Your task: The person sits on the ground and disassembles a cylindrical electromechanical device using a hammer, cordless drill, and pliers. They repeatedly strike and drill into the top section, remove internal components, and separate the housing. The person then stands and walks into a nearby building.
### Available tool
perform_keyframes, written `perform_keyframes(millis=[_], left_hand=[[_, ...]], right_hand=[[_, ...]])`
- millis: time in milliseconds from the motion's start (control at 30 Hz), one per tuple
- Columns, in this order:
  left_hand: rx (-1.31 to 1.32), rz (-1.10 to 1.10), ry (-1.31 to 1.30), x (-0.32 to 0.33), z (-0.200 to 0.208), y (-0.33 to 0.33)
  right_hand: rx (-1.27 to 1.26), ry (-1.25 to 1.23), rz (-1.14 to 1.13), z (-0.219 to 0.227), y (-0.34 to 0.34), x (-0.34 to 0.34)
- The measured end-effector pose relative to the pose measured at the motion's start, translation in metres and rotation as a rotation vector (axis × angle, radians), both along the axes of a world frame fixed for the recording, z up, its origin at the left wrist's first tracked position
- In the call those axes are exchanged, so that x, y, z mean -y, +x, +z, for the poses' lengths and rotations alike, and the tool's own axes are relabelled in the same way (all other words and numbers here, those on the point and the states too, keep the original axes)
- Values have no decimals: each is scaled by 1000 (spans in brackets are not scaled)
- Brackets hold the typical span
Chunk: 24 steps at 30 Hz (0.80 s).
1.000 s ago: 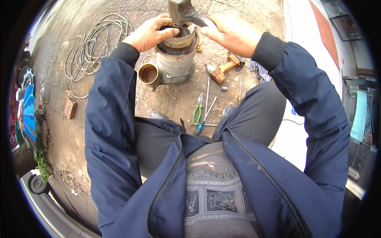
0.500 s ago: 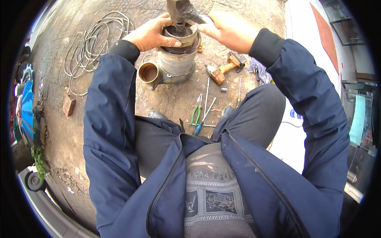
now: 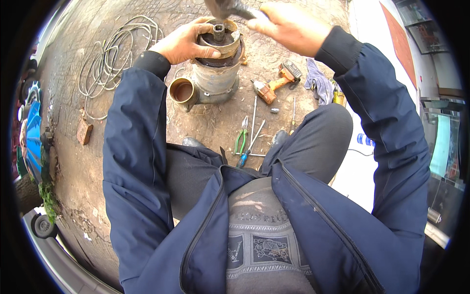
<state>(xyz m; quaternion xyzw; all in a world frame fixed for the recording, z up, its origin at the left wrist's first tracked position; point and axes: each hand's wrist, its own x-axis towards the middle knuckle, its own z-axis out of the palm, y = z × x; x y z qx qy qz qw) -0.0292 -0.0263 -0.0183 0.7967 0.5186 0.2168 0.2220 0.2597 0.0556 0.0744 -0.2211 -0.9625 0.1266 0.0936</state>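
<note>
A grey cylindrical pump body stands upright on the ground between my feet, a round outlet sticking out at its left. On top of it sits a worn metal ring, slightly tilted, with a short hollow metal stub upright in its middle. My left hand grips the ring's left side, thumb along the near wall and fingers over the far rim. My right hand is closed around the handle of a hammer. Its head hangs above the stub, apart from it, partly cut off by the upper picture edge.
Right of the pump lie an orange cordless drill and a grey rag. Nearer my feet are green-handled pliers, a blue-handled screwdriver and a small metal socket. A coiled cable and a brick piece lie left.
The hammer has risen off the metal stub, baring it. My right hand has moved slightly right with it. My left hand keeps its hold on the ring.
</note>
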Motion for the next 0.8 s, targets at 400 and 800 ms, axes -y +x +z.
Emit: perform_keyframes(millis=[400, 800], left_hand=[[79, 23, -75, 0, 0, 2], [39, 60, -89, 4, -2, -1]], right_hand=[[83, -74, -33, 12, -2, 10], [132, -234, -84, -6, 34, 20]])
